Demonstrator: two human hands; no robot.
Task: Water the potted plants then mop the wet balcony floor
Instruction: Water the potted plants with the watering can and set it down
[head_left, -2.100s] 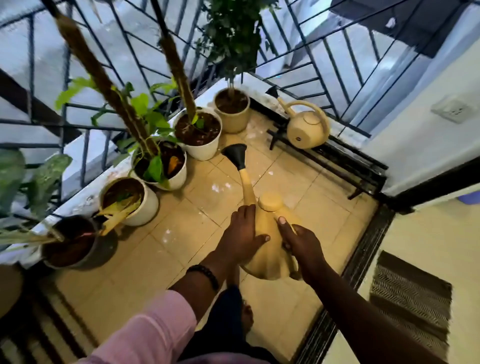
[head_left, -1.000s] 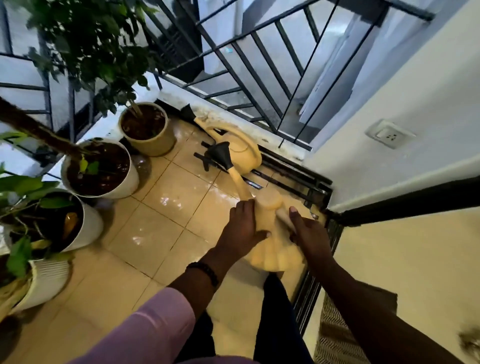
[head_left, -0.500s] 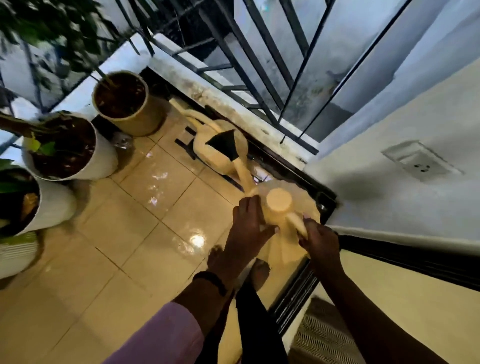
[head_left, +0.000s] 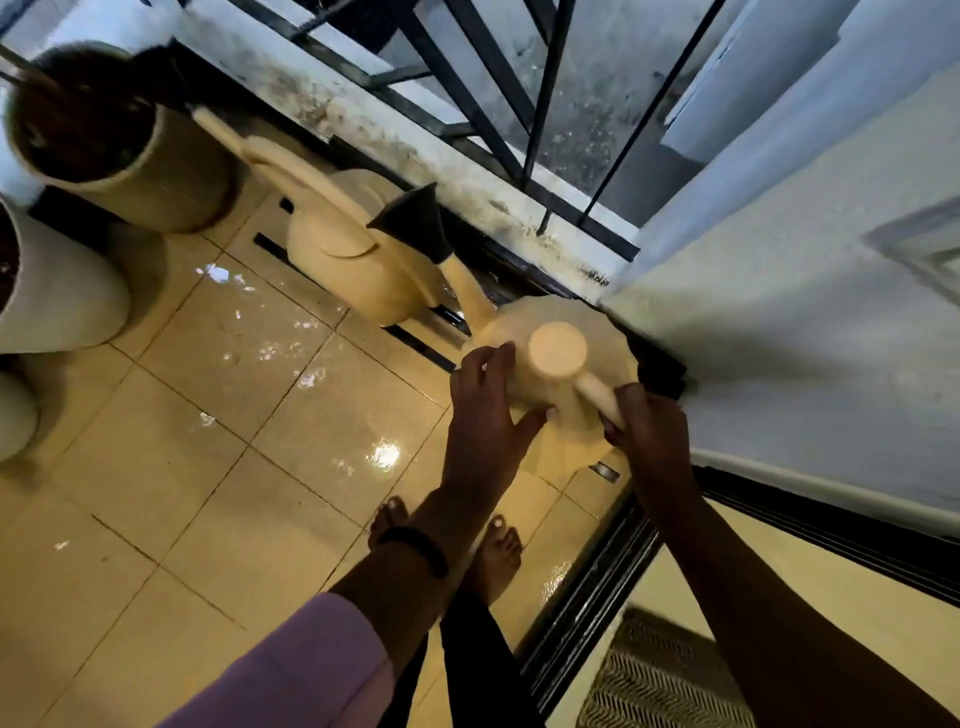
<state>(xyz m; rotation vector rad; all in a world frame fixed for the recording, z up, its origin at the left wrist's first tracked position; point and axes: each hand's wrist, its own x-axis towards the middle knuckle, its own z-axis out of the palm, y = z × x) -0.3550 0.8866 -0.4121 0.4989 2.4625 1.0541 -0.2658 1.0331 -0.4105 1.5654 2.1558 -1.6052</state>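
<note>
Both hands hold the yellow watering can (head_left: 558, 364) low in the corner by the wall: the left hand (head_left: 485, 415) cups its side, the right hand (head_left: 649, 431) grips its handle. Set it down slowly and flat, beside the other can (head_left: 353, 260), because the floor (head_left: 260, 415) is wet.

A black railing (head_left: 467, 98) tops the stained ledge (head_left: 415, 150); a patterned doormat (head_left: 660, 680) lies indoors.

1 head-worn wide-angle camera looks steeply down from standing height at the wet tiled balcony floor (head_left: 218, 467), close over both forearms. It faces the corner where the railing (head_left: 467, 93) meets the white wall (head_left: 779, 291), edges bowed by the lens.
</note>
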